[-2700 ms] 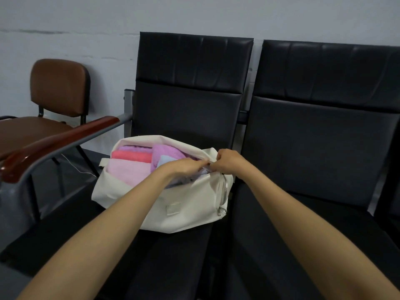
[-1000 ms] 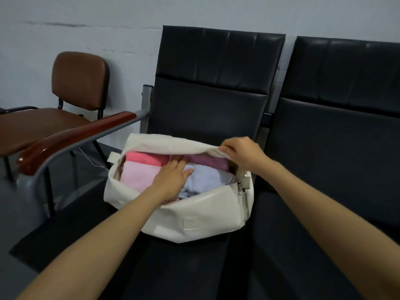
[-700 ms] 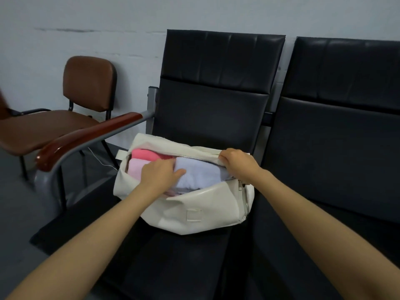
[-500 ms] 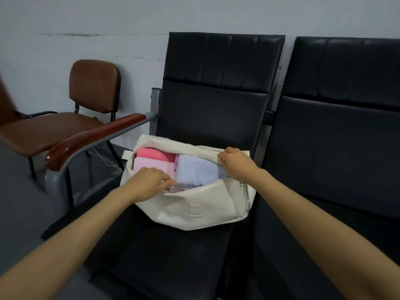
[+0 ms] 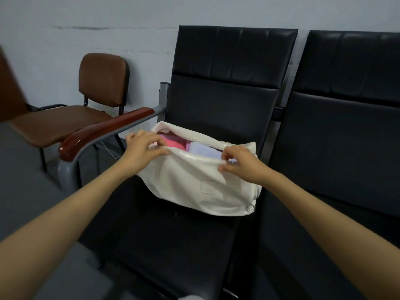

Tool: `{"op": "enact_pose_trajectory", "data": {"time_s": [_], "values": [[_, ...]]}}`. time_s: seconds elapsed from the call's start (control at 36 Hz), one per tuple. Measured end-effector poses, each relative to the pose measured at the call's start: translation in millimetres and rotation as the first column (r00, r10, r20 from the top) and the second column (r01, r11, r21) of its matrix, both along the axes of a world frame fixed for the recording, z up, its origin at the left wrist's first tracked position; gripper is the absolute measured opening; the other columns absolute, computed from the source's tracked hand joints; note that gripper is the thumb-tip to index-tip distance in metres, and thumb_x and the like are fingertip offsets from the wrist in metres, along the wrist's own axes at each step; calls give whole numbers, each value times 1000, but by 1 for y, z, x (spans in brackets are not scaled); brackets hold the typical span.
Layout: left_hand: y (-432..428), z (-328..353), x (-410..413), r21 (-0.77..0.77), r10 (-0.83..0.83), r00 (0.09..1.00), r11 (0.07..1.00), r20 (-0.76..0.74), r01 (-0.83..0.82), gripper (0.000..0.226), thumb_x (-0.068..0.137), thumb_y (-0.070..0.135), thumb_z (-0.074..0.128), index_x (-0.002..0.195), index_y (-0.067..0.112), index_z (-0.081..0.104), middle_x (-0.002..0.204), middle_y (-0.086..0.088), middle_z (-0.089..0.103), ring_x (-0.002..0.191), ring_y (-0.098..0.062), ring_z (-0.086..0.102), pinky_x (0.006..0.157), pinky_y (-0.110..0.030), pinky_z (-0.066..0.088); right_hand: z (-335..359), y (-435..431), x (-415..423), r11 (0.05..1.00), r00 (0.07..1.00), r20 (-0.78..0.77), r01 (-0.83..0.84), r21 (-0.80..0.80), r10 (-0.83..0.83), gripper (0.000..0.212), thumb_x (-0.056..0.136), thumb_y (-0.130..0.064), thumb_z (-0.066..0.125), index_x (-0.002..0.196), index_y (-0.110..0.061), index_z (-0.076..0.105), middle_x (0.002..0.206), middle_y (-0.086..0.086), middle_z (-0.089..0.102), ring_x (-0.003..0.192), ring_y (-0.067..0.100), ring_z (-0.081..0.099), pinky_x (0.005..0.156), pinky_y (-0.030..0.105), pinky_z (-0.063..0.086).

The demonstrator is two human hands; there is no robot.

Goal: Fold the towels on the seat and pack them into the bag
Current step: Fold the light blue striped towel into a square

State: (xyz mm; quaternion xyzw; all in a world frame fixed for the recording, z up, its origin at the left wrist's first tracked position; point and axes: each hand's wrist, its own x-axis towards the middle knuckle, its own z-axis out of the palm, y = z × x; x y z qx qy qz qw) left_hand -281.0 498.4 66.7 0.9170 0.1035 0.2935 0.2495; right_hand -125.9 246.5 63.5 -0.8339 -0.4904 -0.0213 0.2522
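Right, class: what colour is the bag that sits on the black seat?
The bag is cream-white, seen best in the head view.

Towels (image 5: 195,148) in bag (image 5: 201,187) on seat (image 5: 173,245)

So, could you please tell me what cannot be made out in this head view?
- Towels: head view; the front wall of the bag hides all but pink and pale blue strips; count unknown.
- Right end of the opening: head view; the right hand covers it.
- White thing: head view; cut off by the bottom edge.
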Motion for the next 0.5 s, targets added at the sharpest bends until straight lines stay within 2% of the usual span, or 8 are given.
{"op": "enact_pose_trajectory", "data": {"time_s": [0.06,0.11,0.22,0.28,0.33,0.42,0.44,0.5], "values": [[-12,-1,16,-95,121,976,990,183,-105,10,81,31,73,80,28,64,96,16,57,104,-7,37,87,-25,15,9,-2,3,995,995,83,53,90,-60,14,87,-25,68,87,-17,55,80,-11,50,86,13,42,75,27,30],[-23,-5,39,-148,250,938,964,239,-219,7,82,30,73,84,26,67,102,12,57,110,-13,40,89,-27,16,13,-2,10,982,966,204,139,125,-162,13,89,-28,65,90,-18,56,81,-9,52,85,15,44,76,30,33],[-35,-35,85,57,393,919,917,32,-394,20,83,31,67,102,23,67,121,-4,48,120,-27,34,101,-39,17,-7,6,22,938,892,317,347,-23,-322,19,92,-33,56,102,-17,59,97,0,58,100,23,49,84,36,32],[-43,-51,94,92,443,895,895,-59,-437,30,85,32,67,112,22,61,126,-8,43,119,-29,33,98,-38,21,-22,11,23,906,858,369,415,-84,-358,23,95,-33,49,105,-16,60,101,1,58,104,24,48,85,37,30],[-50,-57,93,82,471,882,881,-38,-467,32,87,28,65,116,19,56,126,-11,43,115,-30,36,93,-35,24,-30,14,23,889,832,402,450,-84,-383,22,97,-32,46,107,-17,59,104,0,57,106,23,46,87,36,29],[-61,-60,82,129,334,934,928,129,-349,22,92,16,54,113,12,60,114,-11,53,105,-29,46,87,-30,28,-33,19,23,906,833,409,422,-36,-372,13,93,-26,54,100,-16,57,103,-1,50,105,23,41,85,35,24],[-67,-65,78,148,234,961,955,149,-255,24,94,20,48,110,11,63,110,-10,56,101,-29,50,85,-29,31,-34,20,23,915,817,446,403,13,-366,5,90,-18,57,93,-14,56,98,1,49,99,25,43,80,35,23],[-79,-79,72,206,73,993,974,92,-91,45,94,40,36,117,11,62,117,-9,56,108,-29,52,92,-34,38,-33,21,25,913,760,514,379,148,-398,15,79,1,63,77,-11,54,82,4,49,81,29,46,72,34,22]]}}
